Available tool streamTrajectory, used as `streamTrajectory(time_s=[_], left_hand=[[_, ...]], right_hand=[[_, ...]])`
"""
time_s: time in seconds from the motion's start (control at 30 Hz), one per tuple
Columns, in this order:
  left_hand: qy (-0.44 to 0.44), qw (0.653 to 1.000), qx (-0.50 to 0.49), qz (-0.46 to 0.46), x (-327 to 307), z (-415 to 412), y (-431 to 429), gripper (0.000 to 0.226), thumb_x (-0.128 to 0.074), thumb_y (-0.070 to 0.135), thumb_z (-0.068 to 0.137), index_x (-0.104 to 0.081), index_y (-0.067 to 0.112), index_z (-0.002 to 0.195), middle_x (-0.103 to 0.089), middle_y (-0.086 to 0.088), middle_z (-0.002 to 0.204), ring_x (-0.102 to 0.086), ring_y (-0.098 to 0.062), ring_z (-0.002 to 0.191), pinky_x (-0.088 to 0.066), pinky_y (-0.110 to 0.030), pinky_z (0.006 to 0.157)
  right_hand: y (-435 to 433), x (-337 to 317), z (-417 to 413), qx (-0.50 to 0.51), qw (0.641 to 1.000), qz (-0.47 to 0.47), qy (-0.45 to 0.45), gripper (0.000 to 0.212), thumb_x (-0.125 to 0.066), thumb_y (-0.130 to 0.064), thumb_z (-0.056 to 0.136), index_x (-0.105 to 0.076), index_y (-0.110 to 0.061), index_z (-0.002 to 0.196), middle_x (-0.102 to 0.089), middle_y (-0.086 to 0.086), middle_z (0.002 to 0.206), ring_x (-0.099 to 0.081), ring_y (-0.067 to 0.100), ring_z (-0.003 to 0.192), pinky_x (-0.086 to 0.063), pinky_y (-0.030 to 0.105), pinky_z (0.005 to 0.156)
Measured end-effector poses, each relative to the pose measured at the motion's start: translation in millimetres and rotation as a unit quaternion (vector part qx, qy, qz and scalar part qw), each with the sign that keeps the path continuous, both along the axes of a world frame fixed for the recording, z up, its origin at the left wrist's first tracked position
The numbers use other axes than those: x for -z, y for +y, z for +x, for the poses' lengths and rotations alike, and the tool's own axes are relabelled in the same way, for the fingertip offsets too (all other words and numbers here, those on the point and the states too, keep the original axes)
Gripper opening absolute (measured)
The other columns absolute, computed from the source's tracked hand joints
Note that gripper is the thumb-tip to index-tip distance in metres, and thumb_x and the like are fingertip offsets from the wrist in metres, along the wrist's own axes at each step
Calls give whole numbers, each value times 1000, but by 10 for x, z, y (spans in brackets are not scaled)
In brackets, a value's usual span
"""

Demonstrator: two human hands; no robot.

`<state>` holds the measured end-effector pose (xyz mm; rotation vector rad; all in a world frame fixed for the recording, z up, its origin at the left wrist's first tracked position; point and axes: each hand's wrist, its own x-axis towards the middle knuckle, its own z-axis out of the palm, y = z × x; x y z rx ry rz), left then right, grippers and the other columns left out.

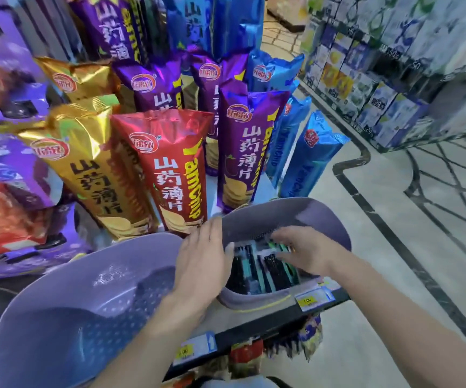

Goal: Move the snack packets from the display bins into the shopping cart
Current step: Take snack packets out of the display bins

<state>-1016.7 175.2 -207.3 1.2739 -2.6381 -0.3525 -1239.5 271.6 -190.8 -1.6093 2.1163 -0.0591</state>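
In the right-hand purple display bin (296, 211), at the shelf edge, dark and teal snack packets (260, 271) lie heaped. The left hand (201, 259) lies with straight fingers over the bin's left rim and seems to touch the packets. The right hand (302, 250), blurred, lies over the packets; whether it grips one I cannot tell. Tall yam chip bags (170, 169) stand behind.

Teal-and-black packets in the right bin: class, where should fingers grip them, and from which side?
Probably their upper ends, from above: the packets lie packed side by side inside the deep bin, whose walls block the sides.
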Motion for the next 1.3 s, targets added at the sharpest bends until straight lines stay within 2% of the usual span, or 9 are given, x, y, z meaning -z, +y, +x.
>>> streamTrajectory(time_s=[0.2, 0.47, 0.6, 0.8, 0.9, 1.03, 1.1, 1.17, 1.3], left_hand=[[11, 1000, -3, 21, 105, 0, -64, 58, -52, 35, 102, -47, 11, 154, -56, -9, 153, -57, -28, 132, -45, -42, 108], [24, 999, -10, 39, 119, -5, -50, 56, -46, 32, 101, -47, 13, 153, -55, -5, 153, -53, -23, 135, -41, -42, 112], [26, 999, -12, 33, 143, 1, -41, 55, -55, 26, 102, -46, 12, 155, -53, -6, 155, -50, -24, 138, -39, -42, 112], [38, 999, -12, 35, 151, 17, -23, 55, -52, 28, 104, -43, 16, 157, -49, -2, 159, -47, -21, 141, -35, -39, 116], [56, 997, -18, 40, 149, 15, -26, 55, -51, 32, 106, -41, 19, 158, -47, 1, 161, -42, -17, 146, -31, -37, 119], [138, 989, -11, 52, 63, 10, 19, 55, -47, 54, 104, -50, 26, 151, -43, 16, 157, -32, 0, 146, -32, -29, 119], [190, 975, -7, 112, -42, -36, 59, 61, -47, 70, 96, -48, 37, 147, -41, 38, 144, -29, 20, 138, -30, -12, 108], [235, 938, -17, 254, -164, -119, 78, 68, -58, 77, 84, -45, 46, 143, -49, 44, 135, -41, 25, 129, -38, -7, 99], [284, 810, -25, 512, -296, -229, 56, 32, -79, 35, 93, -67, 41, 123, -78, 8, 119, -76, -10, 108, -63, -30, 90]], right_hand=[[-451, 388, -162, -89, 989, 116, 27, 57, -71, -34, 94, -54, -17, 145, -57, 4, 147, -54, 26, 131, -45, 34, 105], [-556, 556, -341, -182, 973, 137, 28, 34, -81, -41, 83, -49, -30, 83, -53, -6, 97, -49, 25, 97, -45, 37, 80], [-521, 556, -448, -195, 973, 123, -23, 33, -81, -41, 82, -59, -23, 98, -64, -4, 102, -60, 25, 94, -51, 39, 82], [-416, 457, -563, -189, 970, 104, -113, 22, -76, -32, 91, -59, -42, 100, -62, -19, 103, -60, 9, 97, -50, 34, 88], [-391, 297, -619, -147, 973, 54, -166, 24, -74, -27, 94, -59, -45, 90, -58, -29, 84, -55, -3, 80, -46, 28, 78], [-374, -22, -585, -101, 954, -20, -282, 18, -71, -18, 97, -69, -36, 99, -65, -16, 83, -59, 9, 76, -47, 28, 74], [-388, -169, -525, -91, 931, -49, -350, 19, -69, -10, 98, -72, -26, 107, -73, -11, 95, -67, 10, 85, -52, 24, 77], [-418, -275, -452, -88, 912, -62, -396, 19, -68, -7, 98, -72, -18, 113, -74, 4, 106, -70, 23, 96, -58, 42, 85], [-482, -402, -292, -110, 887, -95, -438, 22, -67, -16, 100, -71, -18, 121, -74, 7, 110, -70, 15, 93, -54, 28, 78]])
